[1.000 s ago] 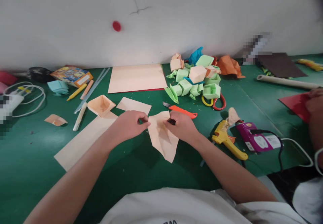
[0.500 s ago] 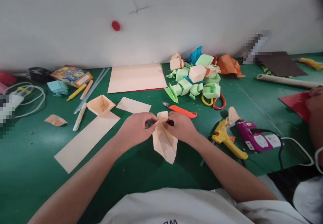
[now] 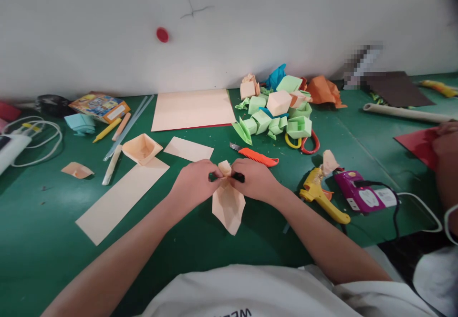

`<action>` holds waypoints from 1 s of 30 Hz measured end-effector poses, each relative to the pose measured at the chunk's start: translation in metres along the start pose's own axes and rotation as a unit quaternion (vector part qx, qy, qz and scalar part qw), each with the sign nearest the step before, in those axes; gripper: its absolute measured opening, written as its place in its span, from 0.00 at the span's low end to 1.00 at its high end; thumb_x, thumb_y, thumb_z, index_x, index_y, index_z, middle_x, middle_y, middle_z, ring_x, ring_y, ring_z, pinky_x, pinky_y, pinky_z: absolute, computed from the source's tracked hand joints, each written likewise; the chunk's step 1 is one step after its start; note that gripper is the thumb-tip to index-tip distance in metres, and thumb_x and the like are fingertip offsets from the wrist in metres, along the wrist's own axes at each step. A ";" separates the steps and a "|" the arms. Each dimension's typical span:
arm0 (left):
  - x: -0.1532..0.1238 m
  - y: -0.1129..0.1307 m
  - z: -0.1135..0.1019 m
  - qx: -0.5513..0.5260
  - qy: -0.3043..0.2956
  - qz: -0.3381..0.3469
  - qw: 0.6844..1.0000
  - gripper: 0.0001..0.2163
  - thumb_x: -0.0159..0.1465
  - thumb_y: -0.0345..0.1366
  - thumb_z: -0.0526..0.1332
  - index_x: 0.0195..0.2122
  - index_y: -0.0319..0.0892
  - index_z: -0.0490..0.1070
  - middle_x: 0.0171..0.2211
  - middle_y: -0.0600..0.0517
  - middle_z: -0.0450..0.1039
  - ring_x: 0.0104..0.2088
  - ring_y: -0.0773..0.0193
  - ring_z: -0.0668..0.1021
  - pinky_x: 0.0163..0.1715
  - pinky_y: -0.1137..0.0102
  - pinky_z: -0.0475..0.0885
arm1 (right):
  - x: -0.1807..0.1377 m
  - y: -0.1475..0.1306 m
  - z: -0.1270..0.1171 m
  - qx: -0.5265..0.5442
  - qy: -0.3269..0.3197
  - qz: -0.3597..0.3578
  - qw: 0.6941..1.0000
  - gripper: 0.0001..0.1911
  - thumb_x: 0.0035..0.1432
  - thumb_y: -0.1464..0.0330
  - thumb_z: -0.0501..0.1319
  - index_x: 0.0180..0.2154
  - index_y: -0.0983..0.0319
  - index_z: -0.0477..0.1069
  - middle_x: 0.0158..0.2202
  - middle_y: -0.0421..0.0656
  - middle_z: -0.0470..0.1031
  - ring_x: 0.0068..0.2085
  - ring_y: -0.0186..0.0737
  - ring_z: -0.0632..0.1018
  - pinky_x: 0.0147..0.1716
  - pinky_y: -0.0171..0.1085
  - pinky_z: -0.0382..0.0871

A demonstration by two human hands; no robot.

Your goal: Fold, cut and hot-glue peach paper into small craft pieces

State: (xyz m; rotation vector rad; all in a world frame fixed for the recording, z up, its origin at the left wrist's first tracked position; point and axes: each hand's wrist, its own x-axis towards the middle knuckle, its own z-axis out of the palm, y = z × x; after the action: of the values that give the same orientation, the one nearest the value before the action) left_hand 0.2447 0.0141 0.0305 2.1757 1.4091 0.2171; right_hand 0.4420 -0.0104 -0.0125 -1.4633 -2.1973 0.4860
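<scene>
— Pale grey wall (image 3: 107, 12) at the back, smooth green worktop (image 3: 272, 248) below it: what are your fingers doing?

— Both sets are pinched on one pale peach sheet of creased paper (image 3: 229, 207). My left hand (image 3: 195, 181) grips its gathered middle from one side, my right hand (image 3: 255, 178) from the other. A small flap pokes up between them, and the wider part spreads towards me.

— Where is that sheet?

— Straight in front of my white shirt (image 3: 214, 293), above the worktop. I cannot tell whether its lower tip touches the surface.

— What lies around your left hand?

— A flat pale peach paper rectangle (image 3: 191, 149) just beyond it, and a longer pale peach paper strip (image 3: 119, 205) slanting off to its left. An open, box-like peach paper cup (image 3: 142, 150) sits at the strip's far end.

— And around the right?

— An orange-handled utility knife (image 3: 257, 156) just beyond it, blade out. Farther right, a yellow glue gun (image 3: 315, 182) lies near a purple block with sockets (image 3: 345, 183). Behind the knife is a heap of folded light-green and peach paper pieces (image 3: 263, 121).

— Anyone nearby?

— Another person's hand (image 3: 447, 138), at a red paper sheet (image 3: 411, 143) on the far right.
</scene>
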 end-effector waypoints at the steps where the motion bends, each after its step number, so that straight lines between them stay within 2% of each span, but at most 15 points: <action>1: 0.000 -0.001 0.002 -0.008 0.005 -0.007 1.000 0.08 0.63 0.44 0.64 0.34 0.47 0.73 0.37 0.54 0.79 0.35 0.58 0.80 0.31 0.67 0.66 | 0.000 0.000 0.000 -0.002 0.000 -0.003 1.000 0.09 0.55 0.73 0.65 0.26 0.60 0.67 0.31 0.40 0.74 0.35 0.39 0.73 0.29 0.36 0.58; 4: 0.002 -0.002 0.006 -0.031 0.015 -0.025 0.999 0.13 0.61 0.44 0.66 0.42 0.47 0.65 0.36 0.56 0.78 0.32 0.60 0.80 0.28 0.69 0.67 | 0.000 0.001 -0.001 -0.003 0.000 -0.009 1.000 0.11 0.55 0.74 0.65 0.25 0.60 0.65 0.30 0.40 0.72 0.34 0.38 0.72 0.28 0.35 0.57; 8: 0.001 -0.001 0.005 -0.063 0.014 -0.033 0.997 0.15 0.60 0.42 0.66 0.43 0.47 0.61 0.35 0.55 0.77 0.30 0.62 0.80 0.27 0.70 0.67 | 0.001 0.002 0.000 0.000 0.003 -0.005 1.000 0.12 0.56 0.74 0.66 0.24 0.61 0.65 0.30 0.40 0.72 0.33 0.37 0.71 0.27 0.35 0.56; 15: 0.002 -0.015 -0.014 -0.213 -0.052 -0.002 0.976 0.19 0.58 0.46 0.67 0.47 0.48 0.65 0.52 0.51 0.73 0.39 0.60 0.82 0.33 0.69 0.74 | 0.001 0.003 0.000 0.006 0.006 0.029 1.000 0.14 0.56 0.72 0.66 0.23 0.61 0.64 0.29 0.40 0.73 0.32 0.36 0.71 0.26 0.35 0.54; 17: 0.005 -0.023 -0.019 -0.212 -0.077 -0.014 0.974 0.18 0.58 0.47 0.67 0.45 0.47 0.66 0.49 0.50 0.75 0.37 0.60 0.82 0.31 0.69 0.74 | 0.001 0.002 -0.001 0.008 0.012 0.047 0.999 0.14 0.57 0.72 0.66 0.23 0.60 0.63 0.28 0.39 0.73 0.31 0.36 0.71 0.26 0.35 0.54; 21: 0.007 -0.029 -0.025 -0.144 -0.117 -0.009 0.983 0.11 0.58 0.44 0.66 0.37 0.45 0.71 0.33 0.54 0.78 0.32 0.60 0.80 0.32 0.69 0.73 | 0.001 0.001 -0.003 0.009 0.023 0.089 0.996 0.16 0.59 0.68 0.65 0.23 0.60 0.62 0.26 0.38 0.71 0.28 0.35 0.69 0.25 0.35 0.54; 24: 0.004 -0.024 -0.023 -0.118 -0.091 0.008 0.989 0.07 0.60 0.42 0.63 0.34 0.46 0.74 0.31 0.55 0.78 0.33 0.61 0.79 0.33 0.69 0.71 | 0.001 0.002 -0.003 0.008 0.021 0.100 0.995 0.15 0.59 0.67 0.65 0.24 0.60 0.62 0.25 0.38 0.71 0.28 0.35 0.70 0.25 0.35 0.55; 30: -0.003 -0.005 -0.014 -0.049 -0.014 0.045 0.998 0.10 0.63 0.45 0.61 0.34 0.49 0.81 0.38 0.55 0.80 0.36 0.61 0.79 0.34 0.69 0.70 | 0.002 0.004 -0.002 0.004 0.016 0.070 0.997 0.15 0.56 0.72 0.64 0.23 0.60 0.61 0.26 0.38 0.70 0.29 0.36 0.70 0.27 0.35 0.55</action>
State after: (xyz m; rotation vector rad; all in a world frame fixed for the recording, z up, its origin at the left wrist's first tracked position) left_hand 0.2337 0.0178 0.0406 2.1547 1.2598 0.2819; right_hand 0.4454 -0.0075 -0.0129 -1.6160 -2.0751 0.5137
